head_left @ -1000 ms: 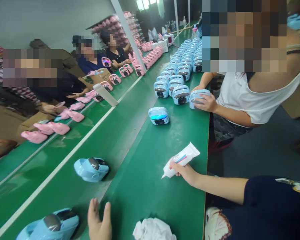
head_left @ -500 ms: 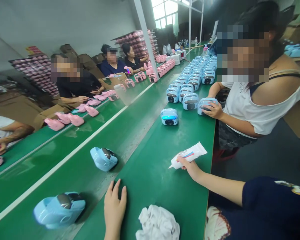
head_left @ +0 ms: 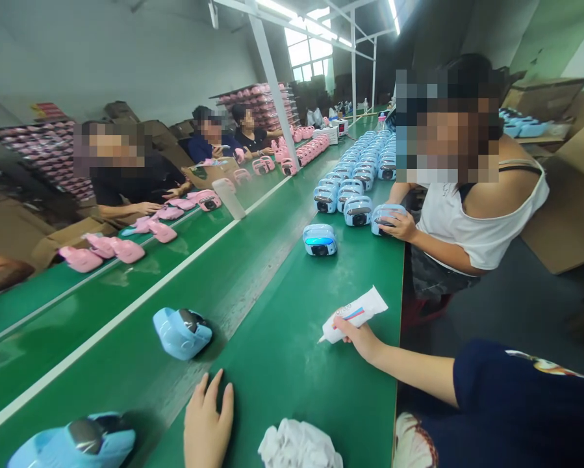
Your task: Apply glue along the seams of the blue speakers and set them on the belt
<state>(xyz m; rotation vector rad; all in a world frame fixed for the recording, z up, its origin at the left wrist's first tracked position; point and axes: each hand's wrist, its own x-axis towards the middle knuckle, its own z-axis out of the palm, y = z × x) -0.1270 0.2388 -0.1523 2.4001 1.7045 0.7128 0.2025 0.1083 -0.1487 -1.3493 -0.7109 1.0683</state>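
Note:
My right hand (head_left: 364,342) grips a white glue tube (head_left: 362,308), its thin nozzle pointing down and left just over the green table. Fingers apart, my left hand (head_left: 206,419) lies at the seam between table and belt, holding nothing. Two light-blue plastic devices with dark panels lie on the belt: one device (head_left: 177,335) beyond my left hand, the other device (head_left: 52,448) to its left, cut off by the lower edge. Between my hands, at the bottom, is a crumpled white cloth (head_left: 299,447). Farther up stands a blue device (head_left: 319,239) with a lit blue display.
Rows of blue devices (head_left: 357,211) fill the table's far end. At right, a co-worker's hand (head_left: 403,225) holds another blue device. Across the green belt (head_left: 140,338), several people sit by pink housings (head_left: 128,250). A white post (head_left: 275,84) rises at mid-line.
My view has tilted up and turned slightly right, so the scene sits farther left and lower. Both my hands keep their pose, and the tube stays in the right one.

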